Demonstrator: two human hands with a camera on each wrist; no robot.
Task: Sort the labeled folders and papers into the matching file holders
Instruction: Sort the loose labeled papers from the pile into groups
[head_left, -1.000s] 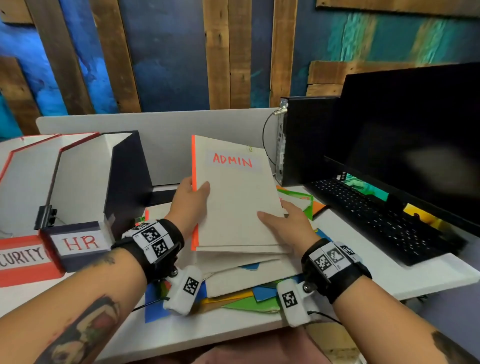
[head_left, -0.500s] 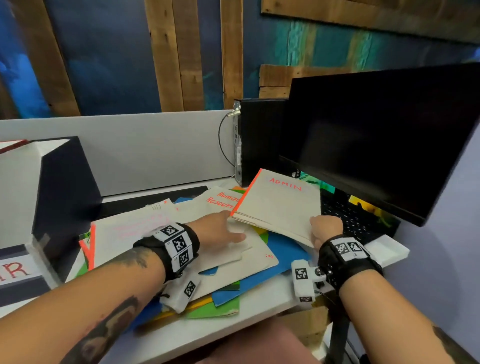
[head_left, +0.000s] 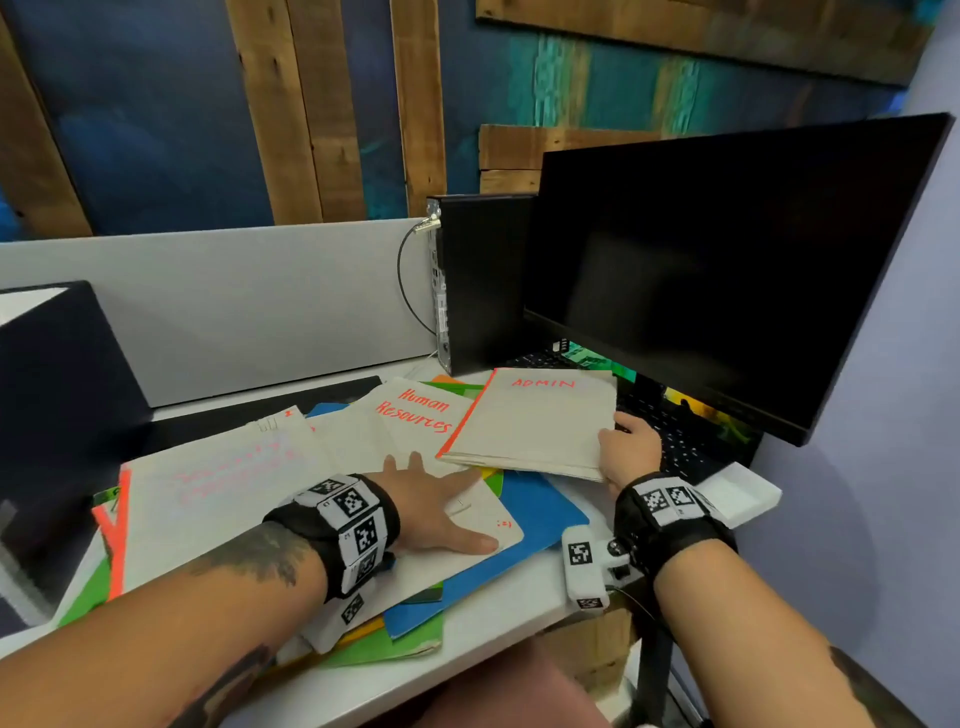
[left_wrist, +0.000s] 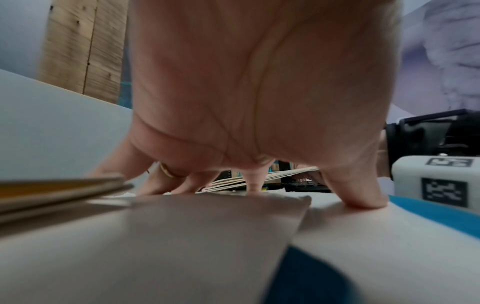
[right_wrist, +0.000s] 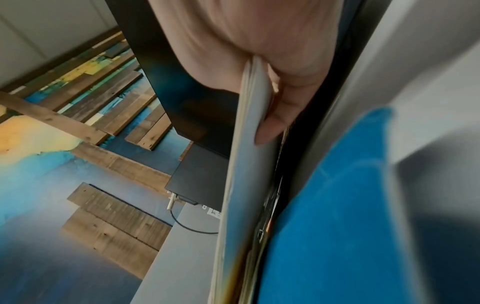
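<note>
A cluttered table (head_left: 493, 618) beneath painted wall planks: sorting had barely begun.

The right hand (head_left: 626, 449) pinched the ADMIN folder (head_left: 535, 421) beside the keyboard; the left hand (head_left: 431, 506) lay flat, fingers spread, on unsorted folders.

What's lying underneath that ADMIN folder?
Under the ADMIN folder show the Human Resources paper, a blue folder and the keyboard. Right hand grips its corner. Anything beneath its middle is hidden.

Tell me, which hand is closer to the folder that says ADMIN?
Right. The right hand grips the ADMIN folder at its near right corner. The left hand lies flat on a beige folder lower in the pile, beside it.
</note>
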